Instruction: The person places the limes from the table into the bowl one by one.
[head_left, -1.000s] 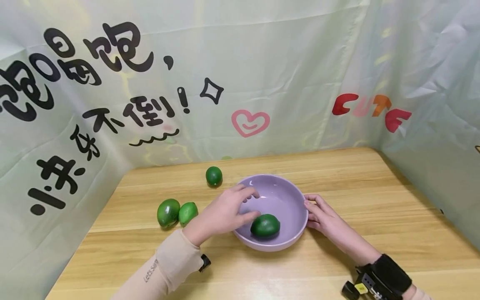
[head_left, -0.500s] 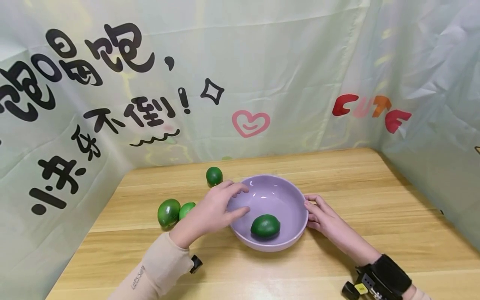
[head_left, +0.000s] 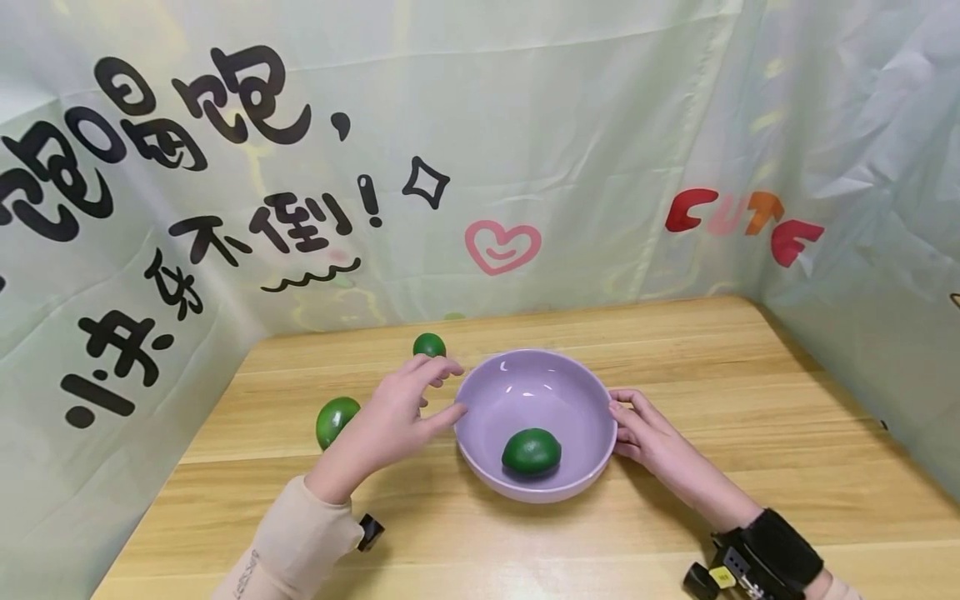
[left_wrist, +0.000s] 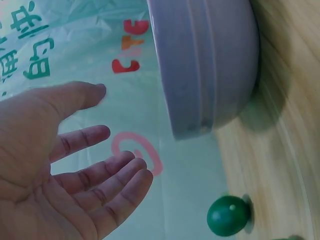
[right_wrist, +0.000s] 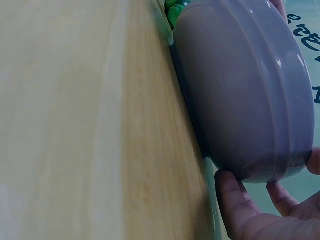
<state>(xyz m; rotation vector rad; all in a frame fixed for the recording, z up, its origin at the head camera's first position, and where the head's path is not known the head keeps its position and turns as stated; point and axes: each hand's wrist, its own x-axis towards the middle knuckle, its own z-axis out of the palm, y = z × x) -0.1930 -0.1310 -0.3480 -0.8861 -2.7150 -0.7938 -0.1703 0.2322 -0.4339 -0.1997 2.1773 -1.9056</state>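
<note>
A purple bowl (head_left: 562, 400) stands upright on the table with one dark green lime (head_left: 531, 452) inside it, near the front wall. To its left is my left hand (head_left: 390, 417), palm toward the bowl and fingers apart, holding nothing. The left wrist view shows a gap between that hand (left_wrist: 75, 170) and the bowl (left_wrist: 210, 65). My right hand (head_left: 656, 446) rests its fingertips against the bowl's outer right side. From the right wrist, the fingers (right_wrist: 229, 192) touch the lower outer wall of the bowl (right_wrist: 240, 95).
A lime (head_left: 429, 344) lies behind my left hand near the table's back. Another green fruit (head_left: 335, 421) sits to the left, partly covered by that hand. Printed cloth (head_left: 585, 167) surrounds the wooden table (head_left: 750, 400). My right wrist wears a black strapped device (head_left: 783, 550).
My left hand has drawn left, out of the bowl and past its rim, leaving the lime inside. It now hides one lime on the left. My right hand and the bowl stay in place.
</note>
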